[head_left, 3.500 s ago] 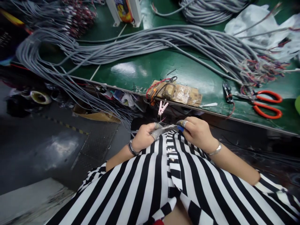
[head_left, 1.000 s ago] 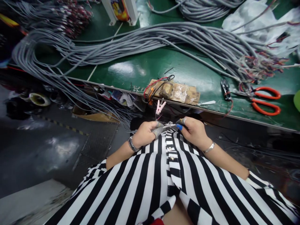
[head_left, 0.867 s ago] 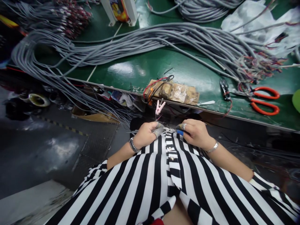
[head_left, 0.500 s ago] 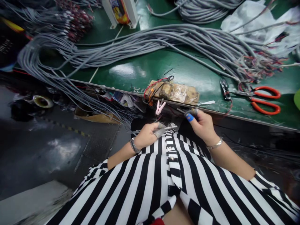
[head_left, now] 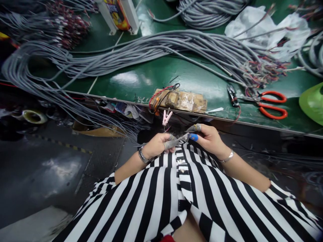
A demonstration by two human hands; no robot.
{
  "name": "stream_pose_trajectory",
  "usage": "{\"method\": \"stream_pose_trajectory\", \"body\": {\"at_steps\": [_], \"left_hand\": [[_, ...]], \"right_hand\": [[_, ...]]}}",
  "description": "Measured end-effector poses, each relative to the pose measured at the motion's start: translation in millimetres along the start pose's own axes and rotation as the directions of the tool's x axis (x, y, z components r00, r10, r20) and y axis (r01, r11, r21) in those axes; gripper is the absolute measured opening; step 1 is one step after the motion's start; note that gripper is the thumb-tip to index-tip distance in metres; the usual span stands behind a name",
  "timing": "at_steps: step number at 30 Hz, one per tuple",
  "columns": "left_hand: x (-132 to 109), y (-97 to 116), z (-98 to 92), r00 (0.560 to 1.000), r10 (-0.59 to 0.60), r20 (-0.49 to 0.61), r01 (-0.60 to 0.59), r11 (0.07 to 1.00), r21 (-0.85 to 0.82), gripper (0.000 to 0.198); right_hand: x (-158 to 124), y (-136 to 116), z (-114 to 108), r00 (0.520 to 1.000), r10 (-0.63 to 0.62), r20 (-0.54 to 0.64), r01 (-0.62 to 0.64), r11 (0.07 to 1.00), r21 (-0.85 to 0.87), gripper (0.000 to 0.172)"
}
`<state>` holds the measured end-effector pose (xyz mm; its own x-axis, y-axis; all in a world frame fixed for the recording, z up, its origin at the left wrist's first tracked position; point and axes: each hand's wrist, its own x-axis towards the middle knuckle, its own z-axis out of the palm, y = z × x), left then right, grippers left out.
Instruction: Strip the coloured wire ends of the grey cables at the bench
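Note:
Below the edge of the green table (head_left: pixel 176 72), over my striped lap, my two hands meet. My left hand (head_left: pixel 157 145) is closed, its taped fingertips pinching the end of a grey cable (head_left: pixel 179 137). My right hand (head_left: pixel 208 138), with taped fingertips and a blue thumb cover, pinches the same cable end from the right. Thin coloured wires stick up from between the fingers towards a pink clip (head_left: pixel 166 117) that hangs at the table edge.
A taped brown block (head_left: pixel 185 100) with red and black leads sits at the table edge. Orange-handled scissors (head_left: pixel 268 104) and small snips (head_left: pixel 231 91) lie right of it. Long bundles of grey cables (head_left: pixel 156 47) cross the table and hang off its left side. A green object (head_left: pixel 313 102) sits far right.
Half a second ago my right hand was lifted away to the right, near the table edge. It has come back down to the cable end in my left hand. The view shifted slightly.

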<state>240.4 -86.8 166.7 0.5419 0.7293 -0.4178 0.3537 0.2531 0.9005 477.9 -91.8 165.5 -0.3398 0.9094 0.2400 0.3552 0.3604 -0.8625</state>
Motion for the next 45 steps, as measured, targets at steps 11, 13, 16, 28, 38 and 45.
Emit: {"method": "stream_pose_trajectory", "body": {"at_steps": [11, 13, 16, 28, 38, 45], "left_hand": [[-6, -8, 7.8, 0.747, 0.650, -0.138, -0.257, 0.474, 0.842, 0.023], [-6, -7, 8.4, 0.730, 0.672, -0.128, -0.262, 0.447, 0.855, 0.023], [-6, -6, 9.1, 0.708, 0.697, -0.114, -0.270, 0.416, 0.868, 0.025], [-11, -7, 9.1, 0.717, 0.689, -0.104, -0.274, 0.416, 0.867, 0.026], [-13, -10, 9.6, 0.728, 0.683, -0.056, -0.252, 0.342, 0.905, 0.020], [-17, -9, 8.9, 0.800, 0.570, -0.188, -0.173, 0.519, 0.837, 0.014]], "right_hand": [[-10, -24, -32, 0.989, -0.130, 0.070, 0.135, 0.608, -0.782, 0.022], [-11, -24, -29, 0.988, -0.126, 0.093, 0.149, 0.586, -0.797, 0.021], [-9, -25, -23, 0.984, -0.113, 0.136, 0.176, 0.574, -0.800, 0.019], [-4, -7, -2, 0.994, 0.052, 0.093, 0.005, 0.850, -0.527, 0.026], [-13, 15, 32, 0.899, 0.438, -0.016, -0.432, 0.891, 0.139, 0.031], [-16, 6, 13, 0.989, -0.143, 0.046, 0.150, 0.936, -0.320, 0.017]]}}
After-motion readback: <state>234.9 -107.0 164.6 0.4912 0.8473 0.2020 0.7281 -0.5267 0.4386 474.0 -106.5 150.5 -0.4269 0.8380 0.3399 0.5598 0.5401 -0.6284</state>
